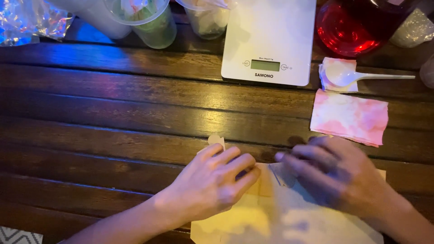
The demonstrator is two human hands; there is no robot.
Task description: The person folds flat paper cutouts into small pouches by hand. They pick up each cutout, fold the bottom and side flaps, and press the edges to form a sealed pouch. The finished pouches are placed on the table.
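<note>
I had my left hand (210, 183) pressed flat, fingers spread, on the left part of the tan paper sheet (280, 217) at the table's (113, 135) near edge, clasping nothing. My right hand (334, 176) was blurred over the sheet's upper right; I could not tell whether its grip was closed. I judged the sheet could slip or crease unevenly on the slatted wood if the left hand lifted. A wide sweep might also catch the pink-stained napkin (349, 116) just beyond, toward the far right.

white scale (269, 34) | white spoon (357, 77) | pink-stained napkin (349, 117) | red jar (355, 22)
</note>
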